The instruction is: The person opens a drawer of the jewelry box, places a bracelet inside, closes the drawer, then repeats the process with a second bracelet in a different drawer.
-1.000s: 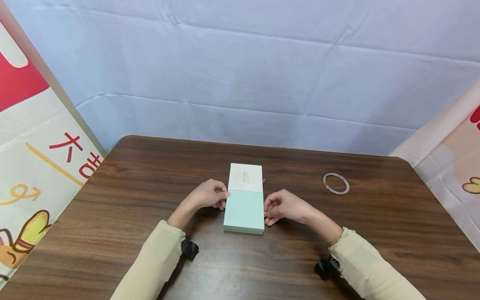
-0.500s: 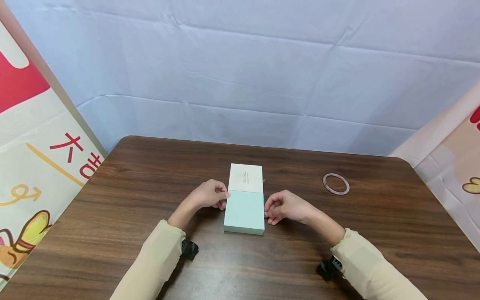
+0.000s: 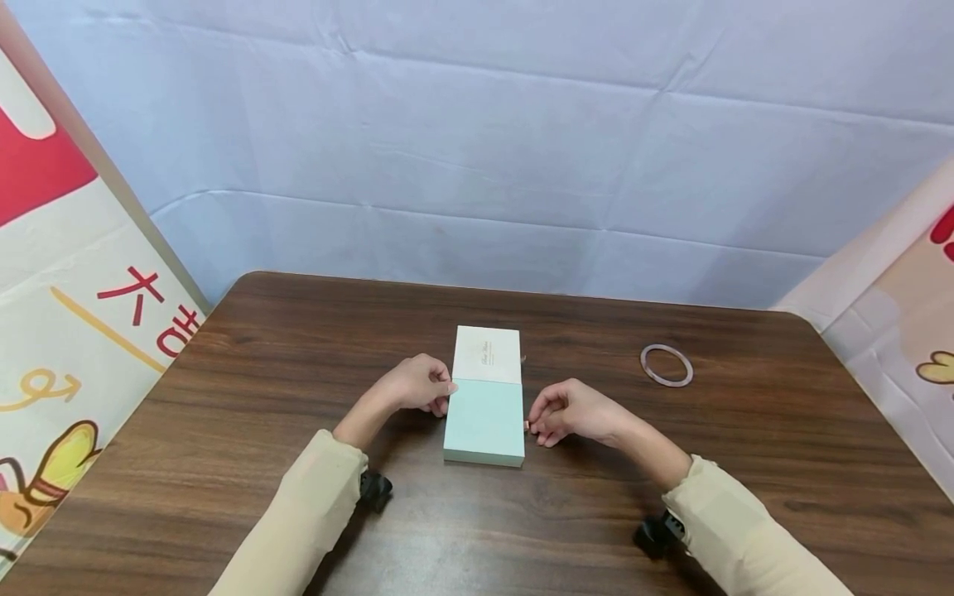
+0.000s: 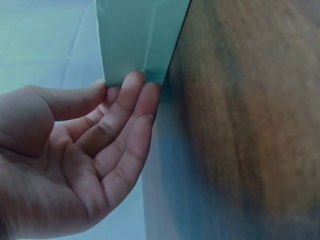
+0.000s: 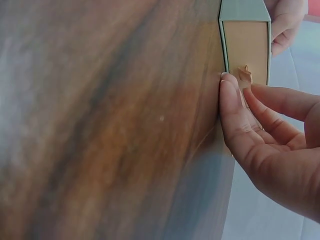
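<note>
A flat gift box, mint green in its near half and white with small gold lettering in its far half, lies on the wooden table. At its left side is my left hand; the thumb holds the top edge and the fingertips lie against the green side wall. My right hand is at the right side, pinching a small pinkish ribbon tab between thumb and fingers. The tab comes out of the box's cream-coloured end face, which sits between green outer walls.
A pale ring lies on the table to the right of the box. Another small tab sticks out at the white half's right edge. Behind the table hangs a light blue cloth.
My right hand has shifted slightly to the right, with a little more of the ribbon tab showing beside the box. My left hand and the box stay nearly where they were.
</note>
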Demonstrator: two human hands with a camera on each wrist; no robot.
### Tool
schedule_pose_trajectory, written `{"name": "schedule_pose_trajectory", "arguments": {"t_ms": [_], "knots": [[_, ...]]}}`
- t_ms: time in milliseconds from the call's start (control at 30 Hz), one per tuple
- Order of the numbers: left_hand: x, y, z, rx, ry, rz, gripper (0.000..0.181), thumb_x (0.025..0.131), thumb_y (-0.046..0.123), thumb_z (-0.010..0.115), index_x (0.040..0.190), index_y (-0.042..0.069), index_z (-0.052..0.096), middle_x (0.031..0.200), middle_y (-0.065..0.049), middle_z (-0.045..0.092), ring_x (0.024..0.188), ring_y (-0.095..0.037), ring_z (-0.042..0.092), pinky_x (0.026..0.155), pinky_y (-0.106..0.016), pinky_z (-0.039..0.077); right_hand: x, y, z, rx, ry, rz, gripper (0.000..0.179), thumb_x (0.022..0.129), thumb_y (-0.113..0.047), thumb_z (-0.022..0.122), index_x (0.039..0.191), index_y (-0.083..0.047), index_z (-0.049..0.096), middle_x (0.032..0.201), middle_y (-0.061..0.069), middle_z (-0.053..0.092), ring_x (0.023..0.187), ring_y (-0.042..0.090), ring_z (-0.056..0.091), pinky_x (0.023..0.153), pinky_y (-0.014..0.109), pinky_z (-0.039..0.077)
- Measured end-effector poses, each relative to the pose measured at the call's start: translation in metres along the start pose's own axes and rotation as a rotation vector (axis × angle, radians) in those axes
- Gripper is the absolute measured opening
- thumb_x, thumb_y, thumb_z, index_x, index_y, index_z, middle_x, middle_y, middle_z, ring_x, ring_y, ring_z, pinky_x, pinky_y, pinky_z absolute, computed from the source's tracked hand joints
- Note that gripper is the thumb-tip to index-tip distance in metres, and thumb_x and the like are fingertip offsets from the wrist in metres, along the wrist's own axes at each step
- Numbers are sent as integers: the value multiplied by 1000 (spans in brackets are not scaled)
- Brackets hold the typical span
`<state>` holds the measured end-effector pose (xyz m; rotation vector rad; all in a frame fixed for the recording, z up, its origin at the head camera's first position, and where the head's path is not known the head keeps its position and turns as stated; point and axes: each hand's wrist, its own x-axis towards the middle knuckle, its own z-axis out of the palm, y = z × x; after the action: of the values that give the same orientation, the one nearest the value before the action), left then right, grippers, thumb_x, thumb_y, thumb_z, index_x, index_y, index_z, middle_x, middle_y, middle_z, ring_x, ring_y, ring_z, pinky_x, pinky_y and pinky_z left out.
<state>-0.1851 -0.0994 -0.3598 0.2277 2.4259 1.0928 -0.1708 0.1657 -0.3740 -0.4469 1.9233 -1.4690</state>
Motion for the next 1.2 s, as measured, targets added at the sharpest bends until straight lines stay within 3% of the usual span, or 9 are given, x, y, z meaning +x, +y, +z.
{"name": "schedule_pose_trajectory", "arguments": {"t_ms": [400,767,1200], "knots": [[4,0,-10,32,-75,36,22,93,18,55,79,2,60,69,-7,65,66,-17,64,63,-31,50,-5,1,-4,10,-1,0,15,84,13,50,96,22,51,84,21,62,71,19,63,68,36,53],[19,-2,-19,-81,44,-39,25,94,22,54,82,0,58,73,-9,65,66,-18,64,63,-30,50,-5,3,-4,21,-2,2,16,83,14,48,97,21,51,83,19,61,72,19,63,68,34,52],[32,-3,-16,-91,88,-41,24,93,22,55,85,0,59,72,-9,64,66,-17,64,62,-30,50,-4,6,-6,14,-4,4,16,82,14,47,96,20,52,83,18,60,72,18,63,68,33,52]]}}
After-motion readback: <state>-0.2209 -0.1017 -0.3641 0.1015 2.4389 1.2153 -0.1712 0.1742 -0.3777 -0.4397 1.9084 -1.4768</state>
